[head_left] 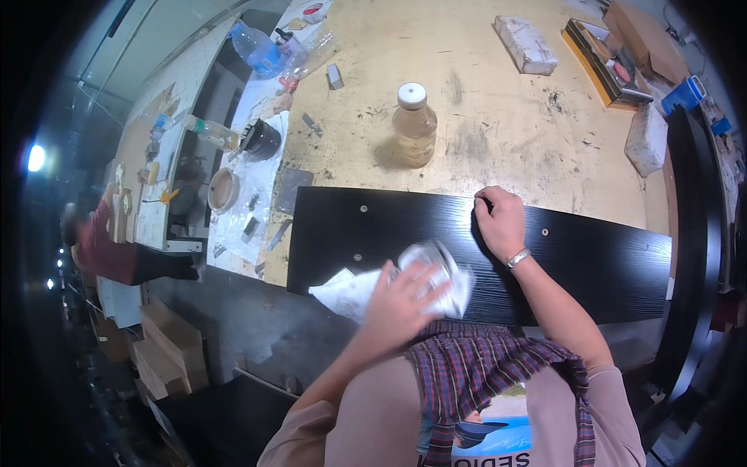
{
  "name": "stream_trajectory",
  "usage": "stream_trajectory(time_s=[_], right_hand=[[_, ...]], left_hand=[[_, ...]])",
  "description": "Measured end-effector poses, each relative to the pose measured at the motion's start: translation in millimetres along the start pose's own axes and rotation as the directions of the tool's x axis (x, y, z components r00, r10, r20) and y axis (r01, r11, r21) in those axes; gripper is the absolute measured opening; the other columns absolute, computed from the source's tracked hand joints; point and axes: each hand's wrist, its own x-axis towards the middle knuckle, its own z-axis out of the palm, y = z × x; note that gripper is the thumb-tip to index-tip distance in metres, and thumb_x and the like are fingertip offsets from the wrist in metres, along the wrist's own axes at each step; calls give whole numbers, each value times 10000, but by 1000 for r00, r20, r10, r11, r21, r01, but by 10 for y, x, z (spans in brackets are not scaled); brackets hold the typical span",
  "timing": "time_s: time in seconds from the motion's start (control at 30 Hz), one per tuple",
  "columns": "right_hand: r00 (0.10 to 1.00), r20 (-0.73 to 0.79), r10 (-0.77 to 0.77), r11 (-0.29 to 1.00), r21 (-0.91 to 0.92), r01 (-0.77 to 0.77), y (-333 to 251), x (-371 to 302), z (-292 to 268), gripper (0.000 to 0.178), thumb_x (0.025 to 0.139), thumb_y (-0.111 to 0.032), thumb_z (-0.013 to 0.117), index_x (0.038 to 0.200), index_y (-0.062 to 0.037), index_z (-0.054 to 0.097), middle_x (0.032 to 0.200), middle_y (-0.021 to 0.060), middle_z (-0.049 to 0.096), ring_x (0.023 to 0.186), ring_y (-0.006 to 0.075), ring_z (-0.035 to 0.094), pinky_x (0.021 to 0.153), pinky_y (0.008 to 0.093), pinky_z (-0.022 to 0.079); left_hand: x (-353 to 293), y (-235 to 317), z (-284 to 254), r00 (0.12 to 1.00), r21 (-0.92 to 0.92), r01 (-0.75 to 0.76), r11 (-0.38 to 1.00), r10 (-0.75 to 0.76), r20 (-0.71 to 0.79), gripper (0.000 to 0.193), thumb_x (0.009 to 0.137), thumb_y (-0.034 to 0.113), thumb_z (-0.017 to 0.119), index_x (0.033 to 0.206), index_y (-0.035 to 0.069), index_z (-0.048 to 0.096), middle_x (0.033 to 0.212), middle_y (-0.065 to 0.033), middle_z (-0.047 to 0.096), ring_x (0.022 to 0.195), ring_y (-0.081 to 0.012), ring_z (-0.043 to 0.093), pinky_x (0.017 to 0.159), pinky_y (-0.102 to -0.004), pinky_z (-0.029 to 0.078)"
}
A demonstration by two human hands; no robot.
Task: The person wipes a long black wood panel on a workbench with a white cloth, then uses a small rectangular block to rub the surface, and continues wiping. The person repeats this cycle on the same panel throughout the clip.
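A long black wood-grain board (599,261) lies along the near edge of the worktable, with several small round fittings in its face. My left hand (401,300) presses a crumpled white cloth (342,292) against the board's near edge; hand and cloth are smeared by motion. My right hand (502,222) is closed at the board's far edge, fingers curled over it, a metal bracelet on the wrist. Just beyond the board stands a clear bottle (415,132) with a white cap, part filled with pale yellowish liquid.
The stained worktable (358,101) carries a wrapped white block (525,45) and a tool box (607,66) at far right. Bottles, a black cup (261,140) and a round bowl (224,191) stand at left. Another person (109,241) is further left; cardboard boxes (167,346) sit below.
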Motion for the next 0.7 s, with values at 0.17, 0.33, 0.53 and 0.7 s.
stream_trajectory(time_s=[0.17, 0.33, 0.53, 0.7], right_hand=[[998, -31, -48, 999, -21, 48, -28, 1, -8, 70, 846, -88, 636, 811, -48, 682, 819, 109, 682, 798, 326, 636, 812, 423, 464], [997, 45, -56, 984, -170, 63, -110, -20, 2, 114, 873, -145, 642, 841, -45, 688, 879, 124, 695, 850, 325, 650, 797, 437, 474], [967, 242, -85, 917, -360, 171, -198, -25, 32, 258, 924, -202, 606, 1078, -1, 655, 1099, 180, 672, 1048, 351, 614, 961, 486, 435], [943, 288, -168, 901, -342, 266, -190, -210, 1, 671, 944, -327, 618, 1451, 58, 407, 1542, 251, 401, 1455, 362, 366, 1210, 507, 268]], left_hand=[[-1543, -1170, -20, 790, 277, 538, 796, -361, -496, 379, 881, 165, 648, 1252, 145, 719, 1316, -191, 627, 1226, -392, 585, 1034, -531, 436], [-2097, -1518, -871, 210, -173, 876, 449, -679, -703, 360, 971, 66, 578, 1319, -2, 632, 1133, -223, 715, 994, -338, 697, 902, -405, 525], [-884, -947, -537, 662, -67, 597, 800, -538, -522, 412, 876, 79, 689, 1287, 48, 667, 1254, -208, 652, 1141, -381, 600, 1012, -451, 456], [-746, -934, -97, 768, 89, 522, 848, -422, -481, 524, 792, 75, 705, 1313, 94, 654, 1345, -197, 566, 1204, -423, 515, 1044, -513, 407]])
